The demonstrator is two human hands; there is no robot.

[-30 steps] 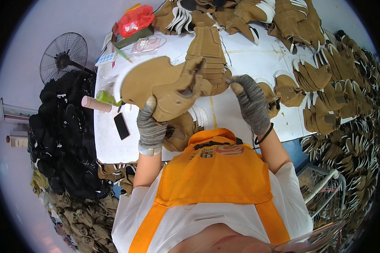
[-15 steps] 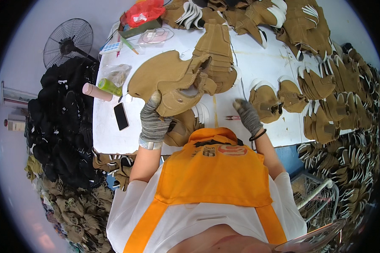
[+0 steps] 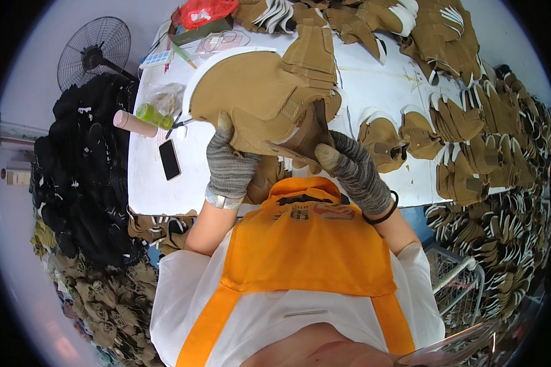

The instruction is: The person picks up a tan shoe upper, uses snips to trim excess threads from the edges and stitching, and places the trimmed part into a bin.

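Between both hands I hold a brown shoe upper with a white edge along its curved far-left side. My left hand, in a grey knit glove, grips its lower left edge with the thumb on top. My right hand, gloved alike, pinches the dark opening at its lower right. Beyond it lies a row of overlapping brown uppers, partly covered. Under the held piece, close to my apron, more brown material shows in part.
Stacks of brown uppers fill the white table's right side and far edge. On the left lie a phone, a pink bottle, a green bottle and a box with a red bag. Black piles flank the table.
My right hand has moved from the tabletop up to the upper and taken hold of it. The piece has turned, and its white edge now shows.
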